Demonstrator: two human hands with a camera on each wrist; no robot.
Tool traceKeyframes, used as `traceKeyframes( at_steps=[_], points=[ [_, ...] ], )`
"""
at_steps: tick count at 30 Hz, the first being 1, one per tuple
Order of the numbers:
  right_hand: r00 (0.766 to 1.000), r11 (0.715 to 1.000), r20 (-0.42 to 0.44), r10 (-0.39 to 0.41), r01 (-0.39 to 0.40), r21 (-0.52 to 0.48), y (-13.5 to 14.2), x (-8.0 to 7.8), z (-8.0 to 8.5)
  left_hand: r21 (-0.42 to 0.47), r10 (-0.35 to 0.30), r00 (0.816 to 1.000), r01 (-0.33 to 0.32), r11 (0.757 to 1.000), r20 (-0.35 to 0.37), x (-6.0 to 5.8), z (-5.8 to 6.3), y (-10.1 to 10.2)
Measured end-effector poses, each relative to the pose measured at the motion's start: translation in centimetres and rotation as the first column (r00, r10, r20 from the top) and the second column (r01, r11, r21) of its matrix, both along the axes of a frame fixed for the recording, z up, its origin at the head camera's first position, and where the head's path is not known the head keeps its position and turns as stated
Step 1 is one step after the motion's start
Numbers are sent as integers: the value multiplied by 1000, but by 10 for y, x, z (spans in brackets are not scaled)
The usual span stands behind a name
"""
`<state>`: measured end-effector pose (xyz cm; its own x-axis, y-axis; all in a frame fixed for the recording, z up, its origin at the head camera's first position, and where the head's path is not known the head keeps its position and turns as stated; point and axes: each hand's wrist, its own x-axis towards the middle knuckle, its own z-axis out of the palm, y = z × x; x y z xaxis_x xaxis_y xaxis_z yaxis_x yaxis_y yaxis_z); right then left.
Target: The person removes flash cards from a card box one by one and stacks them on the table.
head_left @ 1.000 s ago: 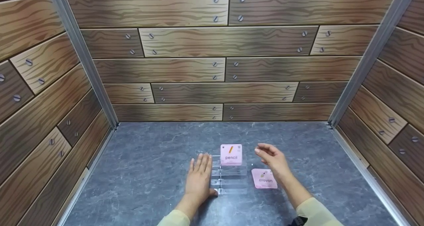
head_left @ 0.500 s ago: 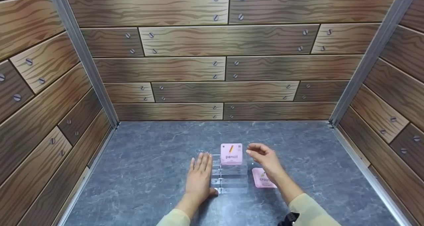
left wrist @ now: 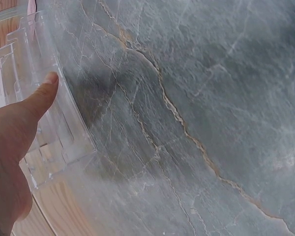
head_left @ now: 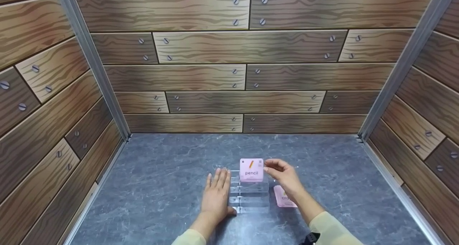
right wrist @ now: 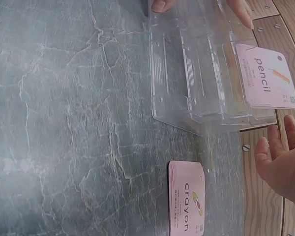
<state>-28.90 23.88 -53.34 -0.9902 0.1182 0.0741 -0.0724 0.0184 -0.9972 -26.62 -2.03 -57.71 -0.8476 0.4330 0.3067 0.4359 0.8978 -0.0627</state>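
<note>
- As the right forearm in its pale yellow fabric sleeve (head_left: 333,230) has swung leftward, it covers more of the square pink "crayon" card (head_left: 282,197) than a second ago; attention seems to have settled on the other card.
- Left hand (head_left: 215,196): unmoved, laid along the left side of the clear plastic stepped stand (head_left: 254,202). Fingers straight and together, thumb stuck out across the near corner. Grips nothing; looks like steadying.
- Stand: on the grey marbled tabletop (head_left: 161,187), tiers rising away from the person.
- "Crayon" card: flat on the tabletop, right of the stand, apart from it.
- Right hand (head_left: 285,175): wrist angled in from the right, fingers softly bent, thumb below. Now right beside the upper card's right edge; contact, cannot tell. Right wrist view shows loose, parted fingers, holding nothing.
- Square pink "pencil" card (head_left: 251,170): propped in the stand's top, farthest tier, printed face toward the person.
- Beyond: brown wood-patterned wall (head_left: 200,76).
</note>
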Motion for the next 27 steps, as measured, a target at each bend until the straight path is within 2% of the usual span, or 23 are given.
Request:
traceKeyframes(
  at_steps=[8,22,27],
  points=[
    [1000,1000,1,0,0,8,-5,-3,-1,-6,2,1000,-2,1000,-21,1,-1,0],
    [999,1000,-33,10,-10,-2,-12,-11,-5,-8,13,1000,-13,1000,6,1,3,0],
    [999,1000,-40,-9,10,14,-14,-12,-10,-11,14,1000,-14,1000,17,1,2,1]
  ],
)
